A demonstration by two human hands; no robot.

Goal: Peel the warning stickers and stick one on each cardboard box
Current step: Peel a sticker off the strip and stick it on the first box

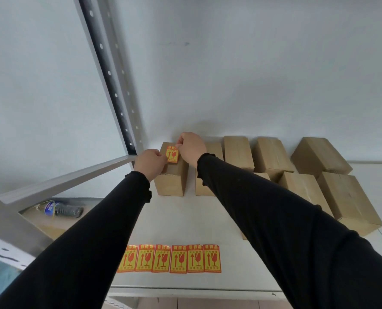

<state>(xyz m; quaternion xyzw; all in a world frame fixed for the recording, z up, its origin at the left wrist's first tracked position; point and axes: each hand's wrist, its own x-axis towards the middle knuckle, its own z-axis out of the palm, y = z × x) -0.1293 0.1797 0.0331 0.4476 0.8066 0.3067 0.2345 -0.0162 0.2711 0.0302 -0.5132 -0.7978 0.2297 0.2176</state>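
A red-and-yellow warning sticker (172,155) lies on the top of the far-left cardboard box (171,184). My left hand (151,162) pinches its lower left edge and my right hand (191,147) pinches its upper right corner. Several more cardboard boxes (272,155) stand in two rows to the right, with plain tops; my right arm hides part of them. A row of several warning stickers (174,258) lies on the white shelf near its front edge, between my two sleeves.
The white shelf (185,219) ends at a front edge low in view. A grey metal rack post (114,81) and crossbar (62,179) stand at the left. Below the crossbar lies a dark bottle-like object (60,209) on a brown box. A white wall rises behind the boxes.
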